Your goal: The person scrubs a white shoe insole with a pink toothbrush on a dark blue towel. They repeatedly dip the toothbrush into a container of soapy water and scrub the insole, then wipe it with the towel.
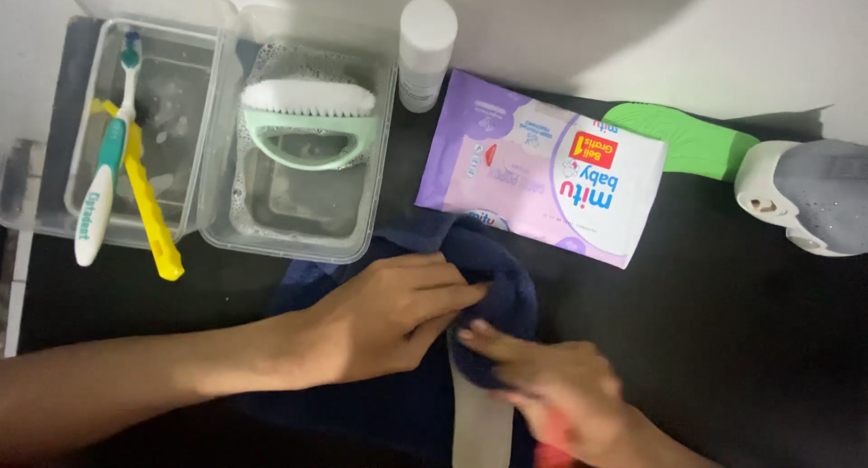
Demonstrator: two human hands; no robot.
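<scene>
My left hand (pixel 389 314) lies closed over a bunched dark blue cloth (pixel 502 296) on the black surface, fingers pointing right. My right hand (pixel 561 391) comes from the lower right and pinches the same cloth at its fold, fingertips touching the left hand's. Beneath the cloth a pale grey strip, perhaps a shoe insole (pixel 479 427), runs down to the frame's bottom edge. Something red (pixel 553 452) shows under the right wrist; I cannot tell what it is.
Two clear plastic tubs stand at the back left: one (pixel 145 224) carries a toothbrush (pixel 107 174) and a yellow tool (pixel 149 210), the other (pixel 298 237) holds soapy water and a green scrub brush (pixel 309 120). A white bottle (pixel 425 52), wet-wipes pack (pixel 542 170), green insole (pixel 692 138) and grey shoe (pixel 805 197) lie behind.
</scene>
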